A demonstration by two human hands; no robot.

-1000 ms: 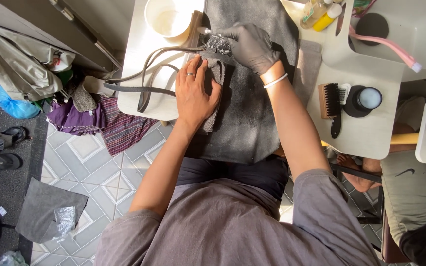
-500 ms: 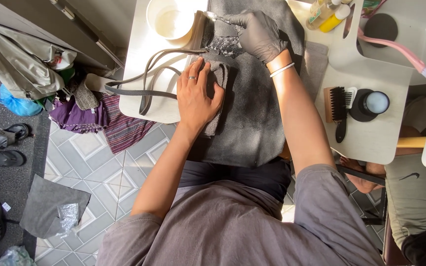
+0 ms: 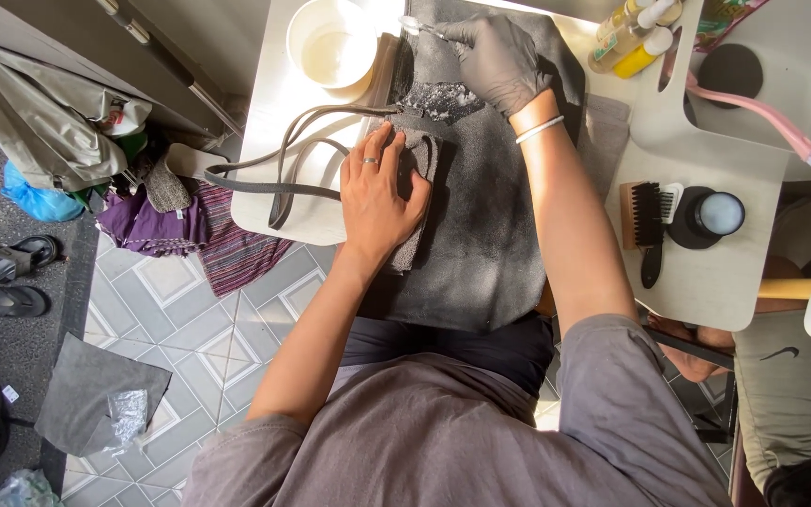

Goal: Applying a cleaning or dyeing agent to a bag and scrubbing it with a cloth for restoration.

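Bag (image 3: 481, 216) half hidden under flat left hand (image 3: 379, 192); gloved right hand (image 3: 499, 61) pinches brush (image 3: 421, 28)

Hands: 2, left (image 3: 379, 202) bare, right (image 3: 499, 61) gloved
Bowl (image 3: 332, 45): 1
Bottles (image 3: 629, 36): 2
Brushes: 2, black (image 3: 648, 221) and small (image 3: 421, 28)
Jar (image 3: 711, 216): 1
Bag (image 3: 481, 207): 1
Straps (image 3: 283, 169): 2
Sandals (image 3: 16, 277): 2
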